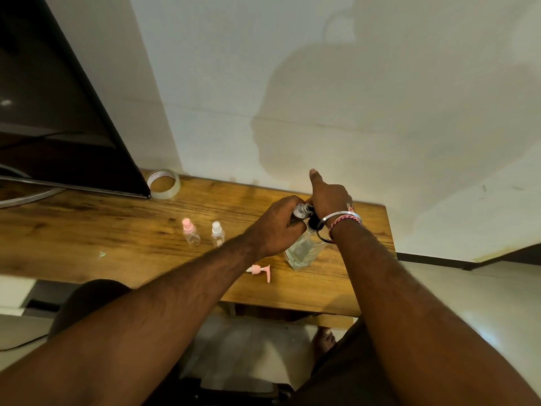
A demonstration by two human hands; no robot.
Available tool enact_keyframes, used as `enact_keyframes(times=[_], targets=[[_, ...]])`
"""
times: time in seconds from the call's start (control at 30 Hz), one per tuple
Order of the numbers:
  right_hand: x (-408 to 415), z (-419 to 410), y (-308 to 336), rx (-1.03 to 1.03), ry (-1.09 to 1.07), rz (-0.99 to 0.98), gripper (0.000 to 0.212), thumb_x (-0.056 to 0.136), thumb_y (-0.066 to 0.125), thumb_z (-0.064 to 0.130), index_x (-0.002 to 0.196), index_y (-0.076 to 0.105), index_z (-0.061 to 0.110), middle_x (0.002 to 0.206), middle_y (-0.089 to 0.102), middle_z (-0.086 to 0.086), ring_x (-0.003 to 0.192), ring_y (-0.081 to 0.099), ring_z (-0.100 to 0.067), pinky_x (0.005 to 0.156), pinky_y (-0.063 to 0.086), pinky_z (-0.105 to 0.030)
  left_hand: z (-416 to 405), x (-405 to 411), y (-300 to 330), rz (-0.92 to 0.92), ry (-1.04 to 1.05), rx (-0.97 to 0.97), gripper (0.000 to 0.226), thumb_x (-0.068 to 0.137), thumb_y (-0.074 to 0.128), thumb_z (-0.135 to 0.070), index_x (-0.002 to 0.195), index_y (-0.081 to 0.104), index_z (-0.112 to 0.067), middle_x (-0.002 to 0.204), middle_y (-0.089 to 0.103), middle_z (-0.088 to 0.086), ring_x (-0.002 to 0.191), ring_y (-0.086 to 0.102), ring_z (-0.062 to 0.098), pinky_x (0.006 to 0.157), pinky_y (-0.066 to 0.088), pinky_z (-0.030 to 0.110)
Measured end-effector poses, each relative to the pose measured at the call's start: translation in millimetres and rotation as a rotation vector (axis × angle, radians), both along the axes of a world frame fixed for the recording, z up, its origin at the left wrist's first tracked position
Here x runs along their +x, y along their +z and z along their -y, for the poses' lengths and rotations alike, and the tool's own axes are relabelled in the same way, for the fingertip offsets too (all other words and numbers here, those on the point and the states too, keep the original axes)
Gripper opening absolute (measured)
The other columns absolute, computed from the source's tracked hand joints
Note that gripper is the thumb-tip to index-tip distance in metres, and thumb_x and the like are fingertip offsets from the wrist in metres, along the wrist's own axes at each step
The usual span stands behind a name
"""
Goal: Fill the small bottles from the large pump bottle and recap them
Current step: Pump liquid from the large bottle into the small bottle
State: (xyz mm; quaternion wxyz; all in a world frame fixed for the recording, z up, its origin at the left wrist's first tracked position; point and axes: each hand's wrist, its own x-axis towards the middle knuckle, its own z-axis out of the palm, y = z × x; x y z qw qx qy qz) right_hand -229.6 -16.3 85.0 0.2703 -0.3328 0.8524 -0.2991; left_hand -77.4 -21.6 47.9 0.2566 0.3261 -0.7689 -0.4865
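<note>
The large clear pump bottle (303, 250) stands on the wooden table (117, 230), right of centre. My left hand (278, 227) grips a small clear bottle (300, 210) held up at the pump's spout. On the black pump head sits my right hand (329, 197), fingers curled over it and thumb pointing up. Two small capped bottles stand to the left: one with a pink spray cap (191, 232), one with a white spray cap (217, 233). A loose pink pump cap (260, 271) lies on the table below my left forearm.
A roll of clear tape (163, 184) lies at the back near the wall. A dark monitor (58, 112) on its stand fills the left. The table's right edge is close to the large bottle. My knees and a foot show below the front edge.
</note>
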Motion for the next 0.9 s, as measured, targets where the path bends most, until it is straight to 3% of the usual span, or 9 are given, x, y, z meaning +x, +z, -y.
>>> enact_keyframes(times=[0.17,0.3,0.53,0.7,0.77,0.9], targets=[[-2.5,1.7,2.7,0.014,0.013,0.132,0.081,0.087,0.033,0.079,0.076,0.076,0.012,0.086,0.074,-0.007,0.085,0.067,-0.029,0.093,0.05,-0.044,-0.7,1.7,3.9,0.001,-0.002,-0.018,0.017,0.097,0.061,-0.008,0.112,0.062,-0.013,0.101,0.064,-0.002,0.092,0.061,0.009,0.073,0.052,0.022],[-2.0,3.2,6.2,0.025,0.022,0.171,0.084,0.078,0.031,0.085,0.08,0.075,0.012,0.091,0.073,-0.009,0.09,0.067,-0.031,0.098,0.048,-0.05,0.4,1.8,12.9,-0.001,-0.021,-0.029,0.018,0.096,0.062,-0.009,0.109,0.061,-0.021,0.1,0.063,-0.009,0.092,0.06,0.004,0.071,0.047,0.014],[-0.2,4.5,7.4,0.036,0.047,0.147,0.077,0.087,0.031,0.078,0.082,0.071,0.012,0.094,0.071,-0.01,0.091,0.066,-0.03,0.098,0.048,-0.049,0.7,3.6,12.3,0.024,-0.016,-0.029,0.018,0.096,0.063,-0.011,0.114,0.062,-0.016,0.105,0.065,-0.002,0.095,0.062,0.01,0.079,0.056,0.031],[-1.3,4.7,6.3,0.046,0.067,0.069,0.079,0.094,0.029,0.073,0.08,0.072,0.008,0.091,0.07,-0.012,0.089,0.064,-0.031,0.096,0.048,-0.046,0.2,3.2,11.5,0.034,-0.011,-0.034,0.017,0.097,0.064,-0.013,0.114,0.062,-0.016,0.104,0.065,-0.002,0.094,0.062,0.011,0.075,0.054,0.027],[-1.6,3.2,4.3,0.044,0.058,0.039,0.081,0.094,0.028,0.073,0.079,0.074,0.008,0.088,0.071,-0.011,0.084,0.063,-0.029,0.087,0.048,-0.041,0.0,2.8,8.5,0.045,-0.01,-0.029,0.017,0.097,0.064,-0.014,0.114,0.061,-0.016,0.103,0.064,-0.003,0.093,0.062,0.011,0.075,0.054,0.029],[0.0,1.5,0.4,0.04,0.026,-0.016,0.081,0.093,0.029,0.074,0.074,0.075,0.01,0.083,0.072,-0.008,0.075,0.061,-0.024,0.075,0.04,-0.035,-1.7,3.1,3.8,0.04,-0.002,-0.023,0.018,0.097,0.064,-0.013,0.114,0.06,-0.019,0.102,0.063,-0.008,0.093,0.06,0.008,0.071,0.047,0.016]])
